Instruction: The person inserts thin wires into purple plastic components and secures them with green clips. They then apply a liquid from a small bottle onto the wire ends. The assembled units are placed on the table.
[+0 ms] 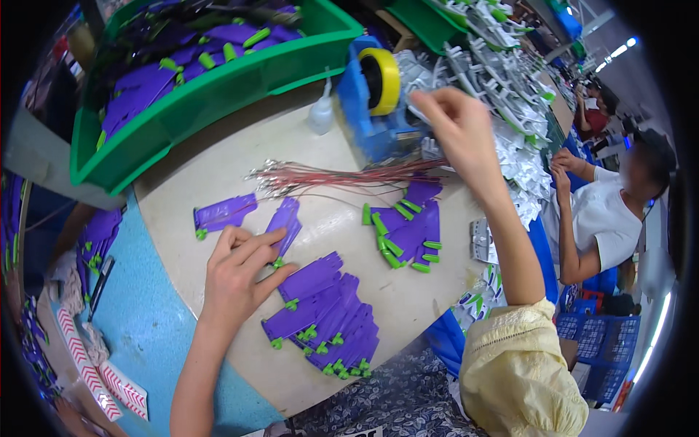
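Observation:
My left hand (244,273) is at the lower edge of a flat purple plastic part (287,218) with a green tip, its index finger and thumb on either side of that tip. A thin red wire runs near this part. Raised beside a blue tape dispenser (364,109) with a yellow-cored roll (392,81) is my right hand (462,131). Its thumb and fingers are pinched together; what they hold, if anything, is too small to make out. A bundle of red wires (342,177) with bare ends lies between the hands. Another purple part (226,213) rests left of the first.
Overlapping purple parts (328,306) lie near me, and others (415,233) at right. A green bin (218,95) of purple parts stands at back left, a small white bottle (321,109) beside it. White-grey parts (502,95) pile up at right. A co-worker (604,211) sits beyond.

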{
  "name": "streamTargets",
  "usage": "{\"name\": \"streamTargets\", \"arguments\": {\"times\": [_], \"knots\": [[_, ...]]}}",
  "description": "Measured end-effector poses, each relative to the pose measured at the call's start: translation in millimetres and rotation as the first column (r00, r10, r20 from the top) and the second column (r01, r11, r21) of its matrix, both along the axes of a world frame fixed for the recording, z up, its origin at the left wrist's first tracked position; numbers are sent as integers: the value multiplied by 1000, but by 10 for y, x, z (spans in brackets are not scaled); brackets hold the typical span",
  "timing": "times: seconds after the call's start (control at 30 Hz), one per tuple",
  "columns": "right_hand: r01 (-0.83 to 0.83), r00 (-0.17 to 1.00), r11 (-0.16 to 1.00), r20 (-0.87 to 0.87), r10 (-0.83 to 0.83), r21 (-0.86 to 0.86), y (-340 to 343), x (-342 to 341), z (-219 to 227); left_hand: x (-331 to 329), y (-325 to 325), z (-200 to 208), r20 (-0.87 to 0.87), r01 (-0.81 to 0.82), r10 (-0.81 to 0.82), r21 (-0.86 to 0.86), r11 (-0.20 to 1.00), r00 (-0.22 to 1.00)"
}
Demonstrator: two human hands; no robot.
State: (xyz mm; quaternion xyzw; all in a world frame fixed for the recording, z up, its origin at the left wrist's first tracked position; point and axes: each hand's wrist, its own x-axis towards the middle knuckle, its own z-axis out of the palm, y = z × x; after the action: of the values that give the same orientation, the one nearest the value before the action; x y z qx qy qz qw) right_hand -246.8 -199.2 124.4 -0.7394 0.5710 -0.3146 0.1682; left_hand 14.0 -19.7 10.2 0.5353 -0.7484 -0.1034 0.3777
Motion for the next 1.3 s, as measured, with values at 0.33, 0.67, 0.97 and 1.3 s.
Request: {"name": "streamTargets", "arguments": {"times": [0.33, 0.67, 0.97, 1.3], "knots": [[-239, 810, 713, 540, -228, 659, 125, -248, -85, 26, -30, -2, -50, 39, -39, -4, 999, 998], [-210, 971, 790, 220, 98, 576, 380, -36, -147, 68, -19, 35, -88, 7, -1, 69, 998, 996], [-636, 770, 366, 524, 365, 679, 930, 634, -826, -5, 19, -77, -220, -26, 47, 95, 995, 974], [-551, 831, 830, 36, 555, -84, 614, 860, -891, -115, 125, -76, -26, -193, 193, 19, 981, 981]]}}
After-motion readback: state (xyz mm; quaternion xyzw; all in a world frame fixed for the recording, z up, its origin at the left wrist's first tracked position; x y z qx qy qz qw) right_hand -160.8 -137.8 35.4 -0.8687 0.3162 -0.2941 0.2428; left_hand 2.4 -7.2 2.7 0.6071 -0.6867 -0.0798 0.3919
